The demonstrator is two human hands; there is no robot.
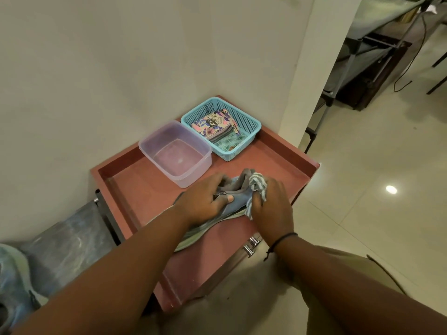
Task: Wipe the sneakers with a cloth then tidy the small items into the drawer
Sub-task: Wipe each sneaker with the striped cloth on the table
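Observation:
A grey-blue sneaker (235, 200) lies on its side on the red cabinet top (150, 187), its pale green sole facing the front edge. My left hand (203, 201) grips the sneaker's upper, thumb over the side. My right hand (271, 201) holds a striped grey-white cloth (257, 186) bunched against the sneaker's opening. The sneaker's heel end is hidden under my left forearm.
A clear plastic tub (175, 153) and a blue mesh basket (251, 126) holding a floral wallet (212, 124) stand at the back by the wall. Metal drawer handles (251, 246) show below the front edge. Plastic-wrapped bundles (60, 243) lie at the left; tiled floor at the right.

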